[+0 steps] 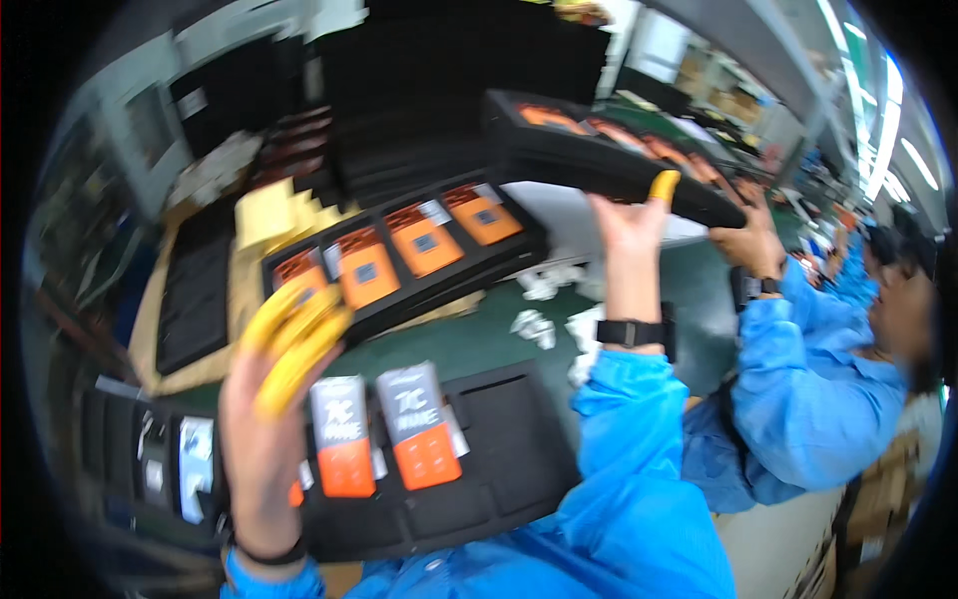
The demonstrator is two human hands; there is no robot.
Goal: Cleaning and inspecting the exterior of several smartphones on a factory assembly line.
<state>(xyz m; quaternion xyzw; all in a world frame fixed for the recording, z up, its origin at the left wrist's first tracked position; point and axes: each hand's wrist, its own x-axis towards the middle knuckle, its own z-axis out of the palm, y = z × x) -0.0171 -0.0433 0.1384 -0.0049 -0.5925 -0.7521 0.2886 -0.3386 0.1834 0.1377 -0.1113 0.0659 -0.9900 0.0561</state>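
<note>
My right hand (631, 232), a yellow cot on its thumb, grips the near edge of a raised black foam tray (599, 155) holding several orange flat packs. A co-worker's hand (750, 240) is on the tray's right end. My left hand (269, 419), its fingers stretched out in yellow cots, hovers apart from things, holding nothing that I can see. Beyond it, another black tray (439, 282) carries orange packs with dark square codes, such as this orange pack (423, 245). Below lies a black tray (499, 409) with grey-and-orange flat packs (419, 424), partly hidden by my left hand.
A co-worker in a blue smock (818, 389) stands close on the right. Crumpled white paper (534, 327) lies on the green table (689, 299). Yellow sheets (267, 218) and an unfilled black tray (195, 290) are at the left. A dark tray with phone-like items (155, 464) sits lower left.
</note>
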